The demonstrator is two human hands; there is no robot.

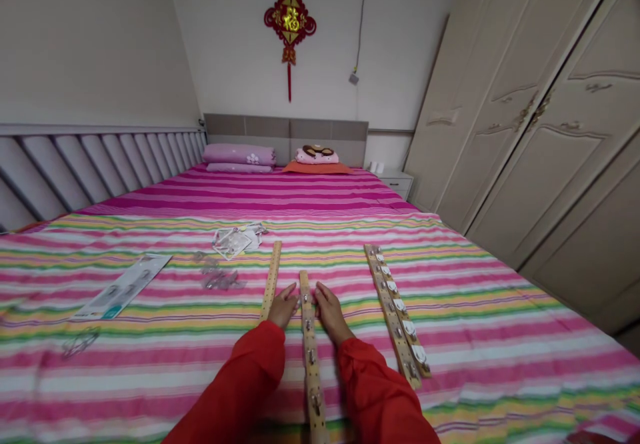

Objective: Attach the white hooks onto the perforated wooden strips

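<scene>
A long wooden strip [311, 357] with holes and metal hooks lies lengthwise on the striped bedspread [475, 311] in front of me. My left hand [283, 308] rests at its left side and my right hand [329, 312] at its right side, fingers pinched at a small metal piece on the strip. A plain wooden strip [271, 277] lies just left of my left hand. A third strip [397, 314] with white and metal hooks lies to the right. Both sleeves are red.
Clear packets [235, 241] and loose metal hooks [220, 277] lie on the bed ahead left, with a white card package [125, 285] further left. Pillows [240, 156] sit at the headboard. A wardrobe [540, 131] stands on the right and a padded wall on the left.
</scene>
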